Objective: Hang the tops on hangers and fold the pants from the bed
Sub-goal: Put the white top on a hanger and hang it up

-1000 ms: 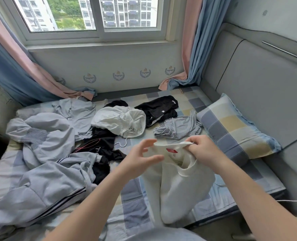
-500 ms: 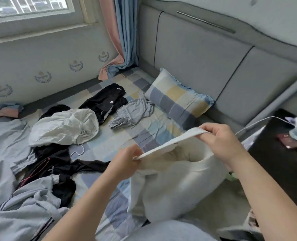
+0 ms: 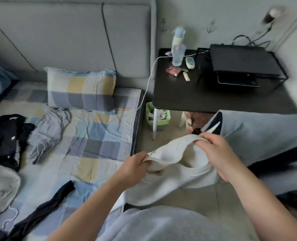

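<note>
Head view shows the left hand (image 3: 137, 164) and right hand (image 3: 215, 153) each with fingers clamped on the neckline of a white top (image 3: 170, 181), stretching it open above the floor just beside the bed (image 3: 99, 136). Other clothes lie on the bed's left; a black tabletop (image 3: 187, 94) stands beyond.

Thick, matt, fleecy cloth in the cream top (image 3: 175, 176); soft, creased woven cloth across checked bedsheet (image 3: 92, 145) and pillow (image 3: 81, 89); matt cloth in black garment (image 3: 5, 136); smooth grey fabric on padded headboard (image 3: 66, 32); black table (image 3: 179, 94) matt, smooth; white cable (image 3: 149, 80) smooth; bottle (image 3: 178, 53) clear, glossy, probably plastic though blurred.
</note>
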